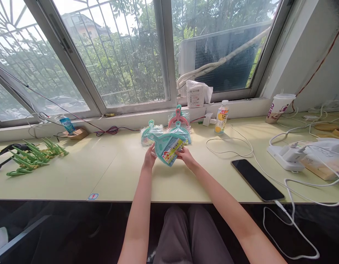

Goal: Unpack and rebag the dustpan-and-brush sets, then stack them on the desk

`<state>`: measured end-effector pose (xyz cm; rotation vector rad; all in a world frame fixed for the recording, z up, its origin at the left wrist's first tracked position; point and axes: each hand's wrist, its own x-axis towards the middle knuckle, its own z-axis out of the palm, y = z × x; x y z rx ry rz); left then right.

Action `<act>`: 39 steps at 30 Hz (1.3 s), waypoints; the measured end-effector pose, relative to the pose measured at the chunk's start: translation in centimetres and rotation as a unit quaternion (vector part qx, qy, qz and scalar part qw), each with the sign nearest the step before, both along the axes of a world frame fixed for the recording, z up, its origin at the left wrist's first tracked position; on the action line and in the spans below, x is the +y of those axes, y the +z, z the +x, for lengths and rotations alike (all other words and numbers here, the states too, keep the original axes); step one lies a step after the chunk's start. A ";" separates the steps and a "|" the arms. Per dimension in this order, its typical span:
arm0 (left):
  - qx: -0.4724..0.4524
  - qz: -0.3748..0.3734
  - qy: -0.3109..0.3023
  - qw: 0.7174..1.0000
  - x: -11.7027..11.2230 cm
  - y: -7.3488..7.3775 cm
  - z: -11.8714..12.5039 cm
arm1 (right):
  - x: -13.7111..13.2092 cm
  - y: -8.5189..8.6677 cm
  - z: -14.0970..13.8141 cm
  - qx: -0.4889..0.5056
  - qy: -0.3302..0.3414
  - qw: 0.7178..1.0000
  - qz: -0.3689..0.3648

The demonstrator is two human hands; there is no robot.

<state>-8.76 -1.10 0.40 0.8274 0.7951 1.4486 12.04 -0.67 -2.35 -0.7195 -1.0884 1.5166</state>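
Both my hands hold one teal mini dustpan-and-brush set [166, 146] in clear wrapping with a colourful label, just above the pale yellow-green table [84, 172]. My left hand [150, 157] grips its left edge and my right hand [186, 155] grips its right lower corner, fingers closed on it. Behind it lies a small pile of similar wrapped sets, teal [150, 131] and pink [178, 118], close to the window sill.
A black phone [257, 180] on a white cable lies at the right. A white power strip [285, 158], a bottle [221, 117], a paper cup [278, 107] and a white packet [196, 94] stand further back. Green plastic pieces [34, 156] lie at the left.
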 end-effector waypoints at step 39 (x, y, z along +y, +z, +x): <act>0.145 0.059 -0.094 0.983 -1.2 -0.7 4.7 | 0.5 0.4 0.8 0.024 -0.081 0.996 0.018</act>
